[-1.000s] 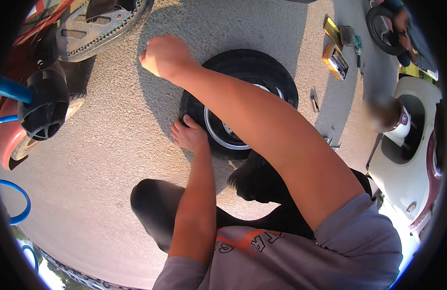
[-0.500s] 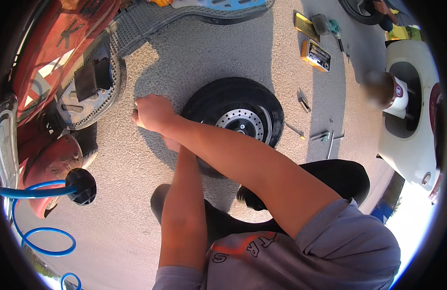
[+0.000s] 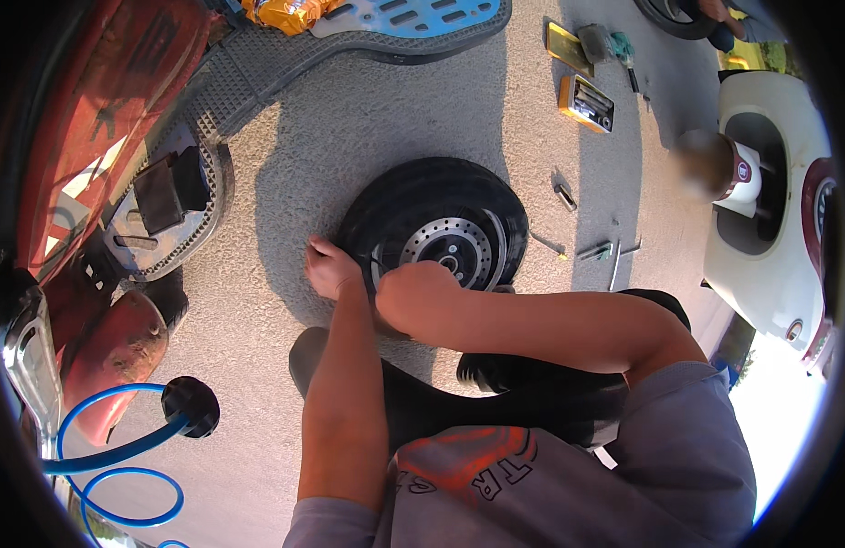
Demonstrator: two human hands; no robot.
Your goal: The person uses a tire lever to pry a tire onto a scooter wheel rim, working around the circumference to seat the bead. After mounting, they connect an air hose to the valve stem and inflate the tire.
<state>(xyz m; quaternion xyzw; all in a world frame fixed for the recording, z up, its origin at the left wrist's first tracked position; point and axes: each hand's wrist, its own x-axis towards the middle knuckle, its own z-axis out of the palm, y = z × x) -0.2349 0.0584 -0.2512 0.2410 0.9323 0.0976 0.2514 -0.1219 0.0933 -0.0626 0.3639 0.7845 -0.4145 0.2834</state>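
Note:
A black scooter wheel (image 3: 413, 187) lies flat on the ground before me, its drilled brake disc (image 3: 477, 239) facing up. My right hand (image 3: 418, 297) is a closed fist over the near left part of the rim. Whatever it grips is hidden beneath the fingers. Close against the tyre's left edge is my left hand (image 3: 333, 268), its fingers curled. I cannot make out what lies inside that hand. My legs are bent at the near side of the wheel.
At left stand a red scooter body (image 3: 121, 119) and its footboard (image 3: 153, 247), with a coiled blue hose (image 3: 121, 457) nearby. To the right lie a boxed tool set (image 3: 587, 103), loose tools (image 3: 614, 254) and a white scooter (image 3: 760, 228). A person's hand (image 3: 713, 9) touches another tyre (image 3: 674, 20) at top right.
My right hand has swung from beyond the tyre's left side back over the rim, uncrossing my arms. My left hand has come into fuller view. The whole view has shifted slightly.

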